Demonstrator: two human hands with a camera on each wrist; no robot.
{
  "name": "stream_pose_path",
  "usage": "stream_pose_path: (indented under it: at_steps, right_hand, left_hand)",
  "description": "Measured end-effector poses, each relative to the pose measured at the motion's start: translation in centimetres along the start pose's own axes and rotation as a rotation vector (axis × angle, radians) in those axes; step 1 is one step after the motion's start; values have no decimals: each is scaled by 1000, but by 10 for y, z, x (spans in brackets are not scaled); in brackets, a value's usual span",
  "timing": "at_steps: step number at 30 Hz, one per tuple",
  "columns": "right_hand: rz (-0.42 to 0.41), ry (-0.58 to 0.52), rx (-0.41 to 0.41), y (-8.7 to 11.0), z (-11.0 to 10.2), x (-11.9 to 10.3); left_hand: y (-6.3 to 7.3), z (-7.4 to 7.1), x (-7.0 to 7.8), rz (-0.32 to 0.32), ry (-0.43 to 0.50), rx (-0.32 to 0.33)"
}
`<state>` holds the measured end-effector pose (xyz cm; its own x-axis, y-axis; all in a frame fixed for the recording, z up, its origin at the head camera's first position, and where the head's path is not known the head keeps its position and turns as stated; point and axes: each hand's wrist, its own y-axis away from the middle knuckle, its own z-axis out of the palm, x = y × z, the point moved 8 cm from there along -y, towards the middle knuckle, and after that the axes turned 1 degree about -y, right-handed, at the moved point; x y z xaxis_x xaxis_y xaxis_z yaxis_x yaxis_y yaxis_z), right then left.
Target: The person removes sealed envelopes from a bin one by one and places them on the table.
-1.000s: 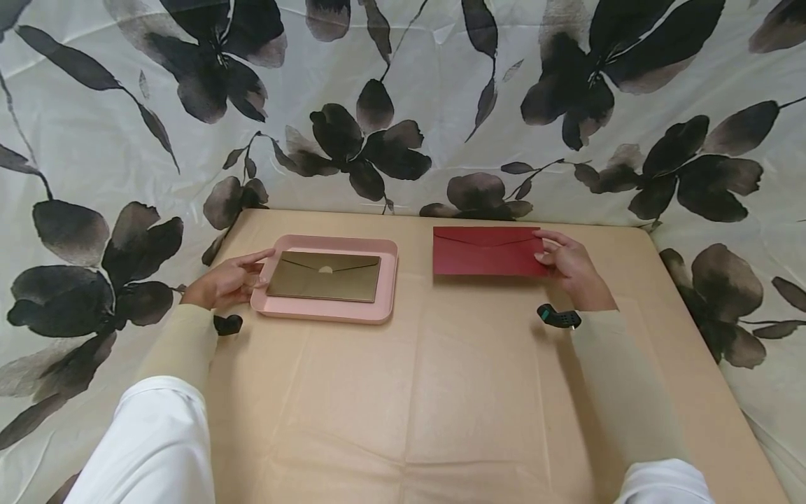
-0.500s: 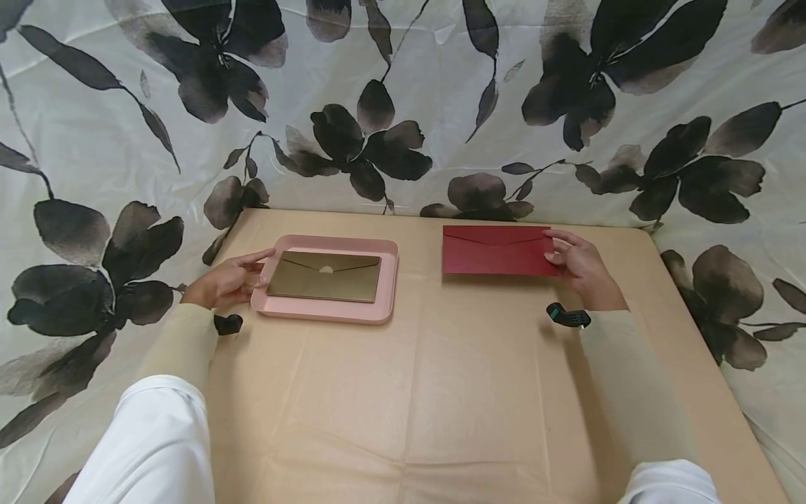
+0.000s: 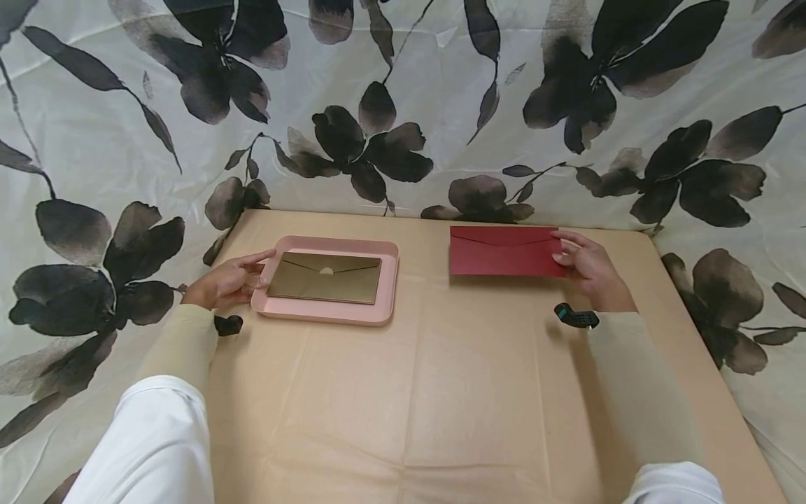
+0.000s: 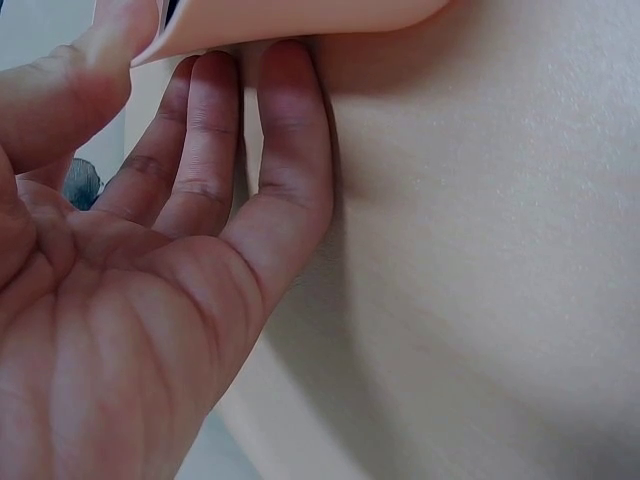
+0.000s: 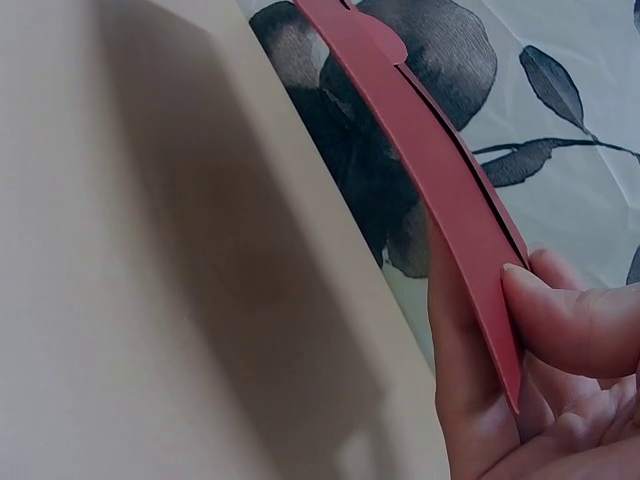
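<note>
A pink tray (image 3: 327, 313) lies on the left half of the table, and a gold-brown envelope (image 3: 324, 281) with a round flap tab rests inside it. My left hand (image 3: 225, 282) holds the tray's left end, thumb at the rim and fingers against the outer side below it, as the left wrist view shows. Over the table's back right, my right hand (image 3: 592, 271) pinches the right end of a red envelope (image 3: 500, 252) between thumb and fingers. In the right wrist view the red envelope (image 5: 430, 160) is raised, its shadow falling on the table.
A tan cover with fold lines spreads over the table (image 3: 409, 392). Behind it and at both sides hangs a pale cloth (image 3: 453, 126) with dark flowers. Each wrist carries a black strap-like device, the right one (image 3: 576, 316) just above the table.
My right hand has carried the red envelope a short way to the right, away from the tray. The left hand, the tray and the gold-brown envelope have stayed in place.
</note>
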<state>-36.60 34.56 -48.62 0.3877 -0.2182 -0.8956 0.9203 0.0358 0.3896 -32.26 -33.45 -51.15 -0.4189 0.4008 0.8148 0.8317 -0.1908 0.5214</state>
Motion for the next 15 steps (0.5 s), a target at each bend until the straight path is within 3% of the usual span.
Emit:
stream_pose_path:
  at_steps: [6, 15]
  right_hand:
    - [6, -64, -14, 0, -9, -1]
    - [5, -74, 3, 1, -17, -4]
  left_hand:
    - [0, 0, 2, 8, 8, -5]
    - [1, 0, 1, 6, 22, -5]
